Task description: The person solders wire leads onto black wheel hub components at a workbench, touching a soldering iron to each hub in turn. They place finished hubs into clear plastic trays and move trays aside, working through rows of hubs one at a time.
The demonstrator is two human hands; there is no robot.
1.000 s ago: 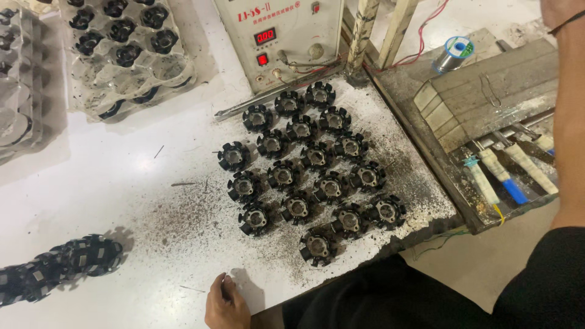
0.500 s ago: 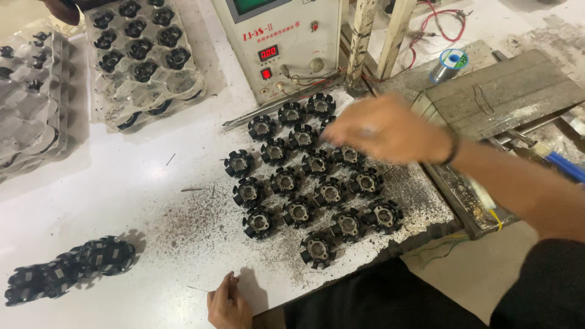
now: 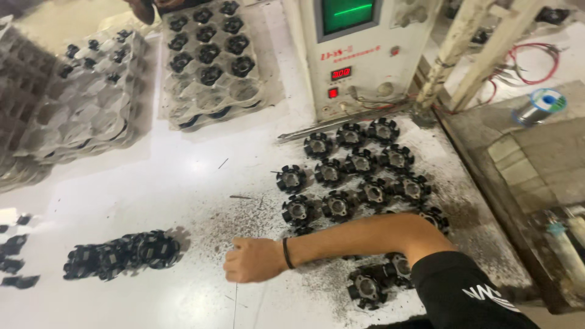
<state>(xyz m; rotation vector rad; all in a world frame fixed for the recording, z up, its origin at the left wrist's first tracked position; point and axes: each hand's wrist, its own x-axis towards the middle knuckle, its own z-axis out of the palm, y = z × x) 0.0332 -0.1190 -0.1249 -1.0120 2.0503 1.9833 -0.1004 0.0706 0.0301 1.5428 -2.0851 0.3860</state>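
Note:
My right hand (image 3: 253, 261), with a dark band on the wrist, rests as a closed fist on the white table (image 3: 170, 195). Nothing shows in it. Its forearm lies across the near rows of several black round toothed parts (image 3: 359, 163), which are laid out in a grid, and hides some of them. To the left of the fist lies a stacked row of the same black parts (image 3: 122, 254). My left hand is out of sight.
Grey moulded trays (image 3: 210, 61) (image 3: 79, 103) holding black parts stand at the back left. A white machine (image 3: 356, 49) with a green screen stands behind the grid, with a metal rod (image 3: 329, 125) at its foot. A solder spool (image 3: 539, 105) sits at the right. Another person's hand (image 3: 143, 9) shows at the top.
My right hand has swung from above the grid of parts down and left to the table, now a fist. The view has shifted, and my left hand has dropped out of sight.

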